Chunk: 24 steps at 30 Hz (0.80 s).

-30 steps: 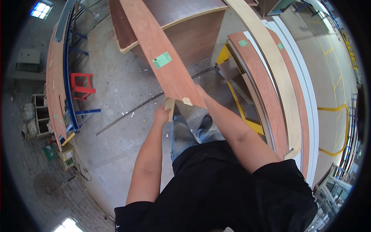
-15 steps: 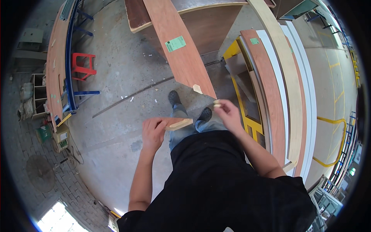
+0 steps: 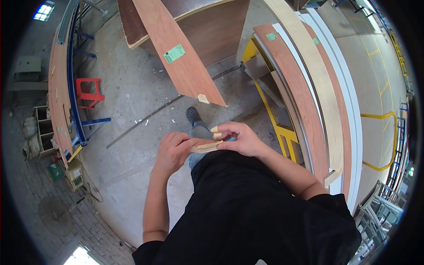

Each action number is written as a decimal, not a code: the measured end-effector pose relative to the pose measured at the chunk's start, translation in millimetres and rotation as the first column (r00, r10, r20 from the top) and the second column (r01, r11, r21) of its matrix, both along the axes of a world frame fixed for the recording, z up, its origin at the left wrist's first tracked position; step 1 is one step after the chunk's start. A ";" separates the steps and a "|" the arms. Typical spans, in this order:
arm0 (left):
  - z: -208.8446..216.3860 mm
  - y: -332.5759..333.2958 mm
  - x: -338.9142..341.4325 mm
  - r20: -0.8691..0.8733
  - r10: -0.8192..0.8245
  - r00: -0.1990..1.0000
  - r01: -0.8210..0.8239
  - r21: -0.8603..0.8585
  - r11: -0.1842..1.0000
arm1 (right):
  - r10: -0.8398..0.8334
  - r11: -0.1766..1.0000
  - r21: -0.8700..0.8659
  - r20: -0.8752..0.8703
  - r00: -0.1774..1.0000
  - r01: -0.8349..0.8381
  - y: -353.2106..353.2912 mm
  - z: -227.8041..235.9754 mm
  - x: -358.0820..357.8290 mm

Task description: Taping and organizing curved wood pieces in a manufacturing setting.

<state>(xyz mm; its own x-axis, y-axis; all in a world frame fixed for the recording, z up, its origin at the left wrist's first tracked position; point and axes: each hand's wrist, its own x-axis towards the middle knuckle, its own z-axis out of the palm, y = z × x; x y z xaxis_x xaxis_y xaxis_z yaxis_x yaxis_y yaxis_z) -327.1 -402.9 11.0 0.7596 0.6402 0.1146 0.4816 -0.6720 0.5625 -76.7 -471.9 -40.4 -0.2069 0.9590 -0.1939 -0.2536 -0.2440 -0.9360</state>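
My left hand (image 3: pixel 171 152) is closed round one end of a short piece of plywood (image 3: pixel 204 146), with a reddish face and a pale layered edge. At the piece's other end, my right hand (image 3: pixel 238 139) meets it, the thumb lying against the edge and the fingers curled above. Pale yellow covers (image 3: pixel 215 130) sit on two of the right fingertips. Beyond my hands, a long reddish board (image 3: pixel 185 70) with a green label juts toward me, its near end cut at a slant. A small pale wood chip (image 3: pixel 203 98) lies near that end.
The board rests on a dark brown-topped bench (image 3: pixel 194 9). To the right, long reddish, pale and white boards (image 3: pixel 309 110) lie on a yellow frame (image 3: pixel 282 132). A red stool (image 3: pixel 89 92) stands beside a blue-framed rack (image 3: pixel 75 97) at the left. Scraps dot the floor.
My right hand has come left and down from beside the long board's tip to the plywood piece. The left hand still holds that piece. My view has shifted, so the boards appear further left.
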 end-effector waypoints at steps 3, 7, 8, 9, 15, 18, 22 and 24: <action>7.7 7.5 8.2 0.021 -0.070 0.997 0.072 -0.061 0.996 | 0.106 0.988 -0.108 -0.021 0.994 -0.108 -1.6 3.6 11.4; 13.9 10.7 20.0 0.011 -0.161 0.987 0.161 -0.152 0.975 | 0.170 0.973 -0.134 -0.138 0.976 -0.189 1.6 4.0 28.0; 17.5 10.6 23.6 -0.001 -0.191 0.982 0.189 -0.134 0.973 | 0.171 0.965 -0.166 -0.187 0.968 -0.202 1.6 3.3 30.6; 21.7 11.0 26.7 -0.012 -0.219 0.976 0.216 -0.116 0.969 | 0.171 0.955 -0.198 -0.234 0.957 -0.219 2.2 3.5 32.4; 47.6 14.8 28.7 -0.075 -0.262 0.962 0.254 -0.108 0.961 | 0.195 0.979 -0.038 -0.149 0.969 -0.203 11.1 20.6 36.2; 55.0 10.9 22.9 0.078 -0.230 0.970 0.243 -0.261 0.934 | 0.290 0.945 -0.047 -0.343 0.893 -0.324 16.7 25.7 36.4; 51.7 12.6 15.3 0.208 -0.186 0.960 0.259 -0.414 0.873 | 0.285 0.944 0.014 -0.535 0.795 -0.329 28.6 39.4 15.4; 48.5 17.9 8.1 0.286 -0.208 0.935 0.310 -0.380 0.872 | 0.036 0.991 -0.093 -0.499 0.866 -0.094 44.7 38.5 18.3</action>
